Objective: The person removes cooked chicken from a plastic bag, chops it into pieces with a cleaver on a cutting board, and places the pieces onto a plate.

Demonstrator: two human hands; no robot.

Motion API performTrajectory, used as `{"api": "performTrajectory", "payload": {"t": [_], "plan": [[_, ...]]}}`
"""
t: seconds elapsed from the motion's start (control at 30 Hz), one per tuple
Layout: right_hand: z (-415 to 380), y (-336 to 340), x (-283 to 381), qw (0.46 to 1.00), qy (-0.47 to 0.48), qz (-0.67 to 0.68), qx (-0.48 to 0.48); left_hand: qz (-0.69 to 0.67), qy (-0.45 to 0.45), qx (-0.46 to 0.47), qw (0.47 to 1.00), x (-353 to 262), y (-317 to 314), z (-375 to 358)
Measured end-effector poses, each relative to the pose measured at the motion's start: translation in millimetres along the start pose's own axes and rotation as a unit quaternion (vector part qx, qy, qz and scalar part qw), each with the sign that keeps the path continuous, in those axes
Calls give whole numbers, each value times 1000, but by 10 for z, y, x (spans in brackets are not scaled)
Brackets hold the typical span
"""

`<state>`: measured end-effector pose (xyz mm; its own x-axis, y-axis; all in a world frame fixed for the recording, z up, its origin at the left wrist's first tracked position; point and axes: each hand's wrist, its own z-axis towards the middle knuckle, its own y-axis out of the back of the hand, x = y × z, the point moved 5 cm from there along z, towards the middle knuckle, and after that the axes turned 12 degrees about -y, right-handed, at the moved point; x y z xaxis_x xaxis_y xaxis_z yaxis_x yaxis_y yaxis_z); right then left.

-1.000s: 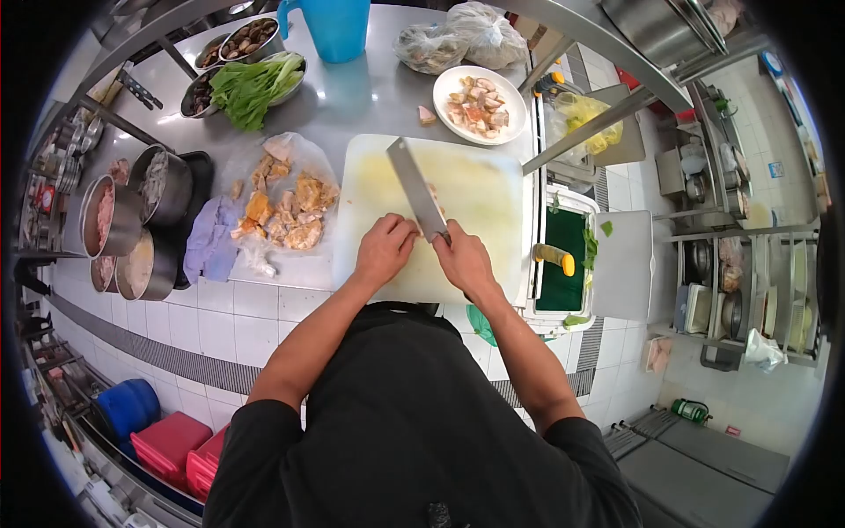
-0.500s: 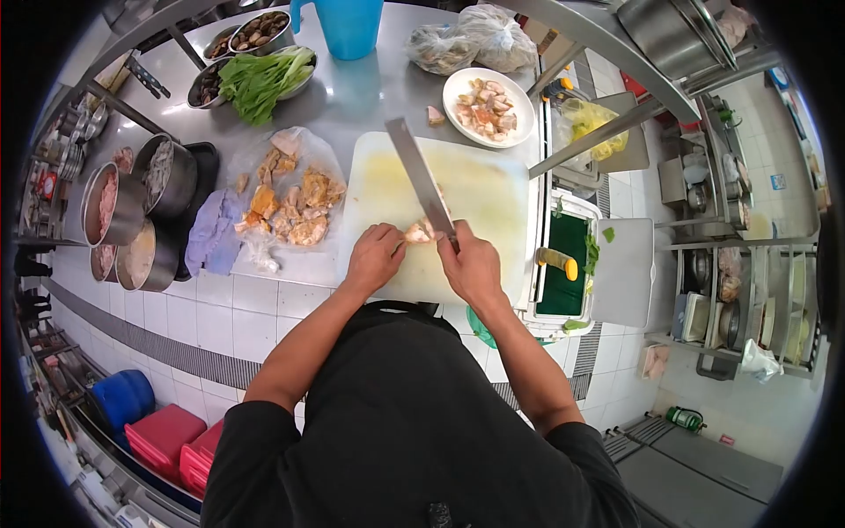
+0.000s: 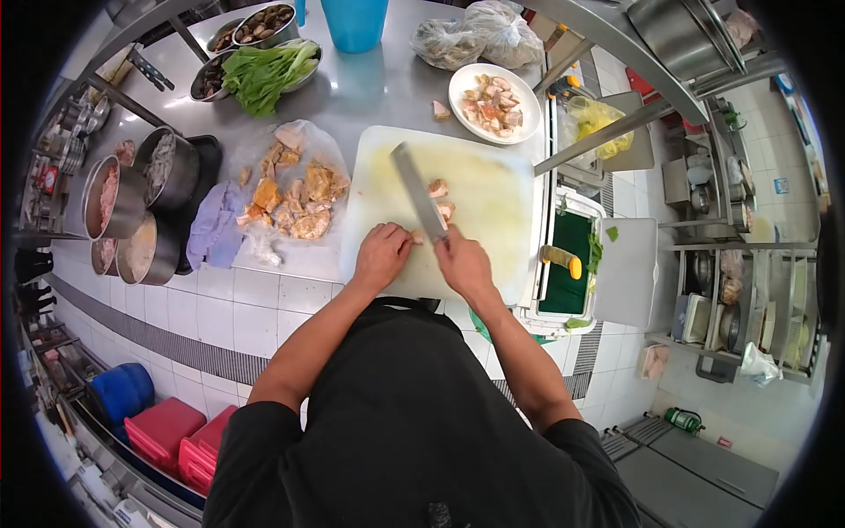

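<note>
My right hand (image 3: 464, 262) grips the handle of a broad knife (image 3: 417, 189), whose blade points up and to the left over the white cutting board (image 3: 493, 202). Close to the blade's lower end, my left hand (image 3: 383, 255) has its fingers curled on a small piece of meat (image 3: 417, 237). Two cut pieces (image 3: 438, 187) lie just right of the blade. Left of the board, larger orange-tinted meat chunks (image 3: 310, 204) rest on a clear plastic bag. A white plate (image 3: 495, 103) of cut pieces stands beyond the board, with one loose piece (image 3: 441, 110) beside it.
Leafy greens (image 3: 264, 77) and bowls of dark food (image 3: 264, 25) stand at the back left, near a blue jug (image 3: 354, 22). Metal pots (image 3: 169, 176) are at the left. Right of the board is a green-lined bin (image 3: 563, 290); a metal shelf post (image 3: 607, 132) crosses above.
The knife blade has lowered and tilted, and cut pieces now show at its right. The piece at my left fingers looks smaller. The view has shifted slightly.
</note>
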<state>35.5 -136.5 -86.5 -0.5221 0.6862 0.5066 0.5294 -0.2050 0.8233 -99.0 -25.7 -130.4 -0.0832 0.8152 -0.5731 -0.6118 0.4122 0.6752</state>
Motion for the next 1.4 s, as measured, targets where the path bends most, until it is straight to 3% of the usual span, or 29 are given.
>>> {"api": "performTrajectory", "payload": {"t": [0.17,0.3,0.43,0.5,0.57,0.63,0.7,0.83,1.0,1.13,1.2,1.23,1.3,1.4], "plan": [[5,665,-240,983,-98,127,-91,-26,64,22,997,74,-51,202],[-76,620,-738,956,-162,235,-68,-20,86,-21,996,389,-100,932],[-389,542,-967,956,-206,203,-48,75,33,-35,996,791,-321,1830],[-578,642,-919,960,-224,159,-55,124,44,49,990,954,-489,2182],[-749,766,-798,974,-177,116,-84,125,57,96,986,1083,-643,2426],[-844,810,-831,974,-198,86,-63,126,72,144,979,1210,-769,2575],[-929,782,-897,984,-137,53,-104,182,65,246,950,1331,-878,2641],[-998,728,-1023,984,-134,38,-107,195,103,262,940,1369,-802,2706],[-935,729,-949,990,-106,-7,-90,234,46,311,920,1290,-706,2684],[-836,679,-859,994,-78,-16,-71,221,53,296,928,1443,-705,2535],[-811,649,-840,995,-69,-18,-66,143,138,274,941,1480,-644,2473],[-804,630,-840,996,-73,-23,-55,145,140,273,941,1444,-639,2445],[-782,592,-821,996,-71,-28,-42,68,129,153,978,1316,-578,2452],[-750,578,-810,996,-77,-30,-33,145,94,185,967,1139,-693,2493]]}}
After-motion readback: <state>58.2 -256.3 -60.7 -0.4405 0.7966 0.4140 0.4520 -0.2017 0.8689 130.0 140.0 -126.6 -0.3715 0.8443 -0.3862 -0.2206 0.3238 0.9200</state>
